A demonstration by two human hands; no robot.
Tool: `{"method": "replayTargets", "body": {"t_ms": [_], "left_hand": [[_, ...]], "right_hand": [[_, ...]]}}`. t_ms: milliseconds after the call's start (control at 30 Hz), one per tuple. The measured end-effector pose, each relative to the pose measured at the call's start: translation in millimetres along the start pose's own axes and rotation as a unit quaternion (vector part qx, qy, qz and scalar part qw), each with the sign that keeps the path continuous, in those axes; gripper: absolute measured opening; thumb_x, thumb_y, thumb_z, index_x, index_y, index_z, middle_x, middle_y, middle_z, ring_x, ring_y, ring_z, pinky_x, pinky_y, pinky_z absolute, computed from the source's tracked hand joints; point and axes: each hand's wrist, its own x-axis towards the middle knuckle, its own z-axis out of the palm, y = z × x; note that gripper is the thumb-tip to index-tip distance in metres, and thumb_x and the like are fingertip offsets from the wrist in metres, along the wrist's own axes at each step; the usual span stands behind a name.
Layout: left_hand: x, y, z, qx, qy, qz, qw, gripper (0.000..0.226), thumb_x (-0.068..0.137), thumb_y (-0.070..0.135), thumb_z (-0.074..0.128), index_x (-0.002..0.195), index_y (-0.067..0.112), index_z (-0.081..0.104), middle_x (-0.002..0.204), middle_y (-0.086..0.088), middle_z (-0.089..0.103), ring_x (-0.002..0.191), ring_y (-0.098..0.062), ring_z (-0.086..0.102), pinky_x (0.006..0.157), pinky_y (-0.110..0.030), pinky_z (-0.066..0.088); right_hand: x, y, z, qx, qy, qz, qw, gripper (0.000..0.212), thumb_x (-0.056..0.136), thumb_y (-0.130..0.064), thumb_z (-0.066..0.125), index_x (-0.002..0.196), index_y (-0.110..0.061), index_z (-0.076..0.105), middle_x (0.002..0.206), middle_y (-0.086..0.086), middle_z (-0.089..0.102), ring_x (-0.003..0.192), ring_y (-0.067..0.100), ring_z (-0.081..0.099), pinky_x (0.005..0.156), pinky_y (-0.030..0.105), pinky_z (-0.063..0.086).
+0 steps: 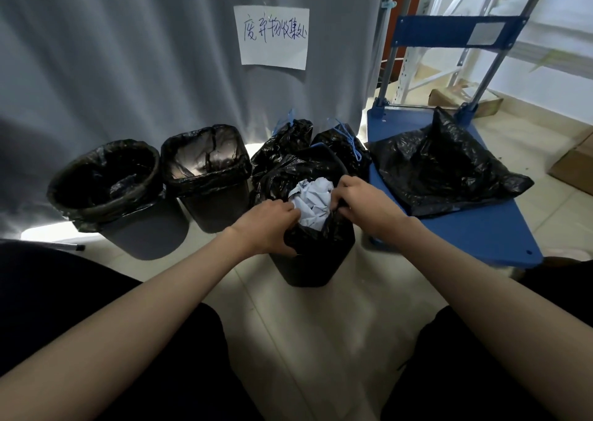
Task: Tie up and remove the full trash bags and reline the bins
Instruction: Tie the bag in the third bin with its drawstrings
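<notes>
A black bin (pixel 314 263) stands on the floor in front of me, lined with a black trash bag (pixel 285 177) full of crumpled white paper (pixel 313 202). My left hand (pixel 269 225) grips the bag's rim on the near left side. My right hand (pixel 362 202) pinches the rim on the right. Behind the bin lie two tied black bags with blue drawstrings (pixel 285 138) (pixel 343 144). Two relined bins stand to the left, a round one (pixel 109 189) and a square one (pixel 208 170).
A blue platform cart (pixel 481 234) sits at the right with a loose black bag (pixel 442 167) spread on it. A grey curtain (pixel 128 51) with a paper sign (pixel 274 37) hangs behind. Cardboard boxes (pixel 574 167) lie at the far right. My dark-clothed knees frame the bottom.
</notes>
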Motion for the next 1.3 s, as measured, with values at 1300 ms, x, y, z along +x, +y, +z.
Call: {"method": "replayTargets", "body": {"t_ms": [1300], "left_hand": [[32, -55, -25, -0.498, 0.159, -0.481, 0.704, 0.019, 0.071, 0.006, 0.081, 0.083, 0.01, 0.067, 0.095, -0.012, 0.07, 0.083, -0.024, 0.066, 0.076, -0.032, 0.056]], "right_hand": [[22, 2, 9, 0.211, 0.189, 0.297, 0.912, 0.003, 0.092, -0.01, 0.052, 0.093, -0.011, 0.054, 0.092, 0.006, 0.06, 0.082, 0.026, 0.057, 0.073, 0.044, 0.051]]}}
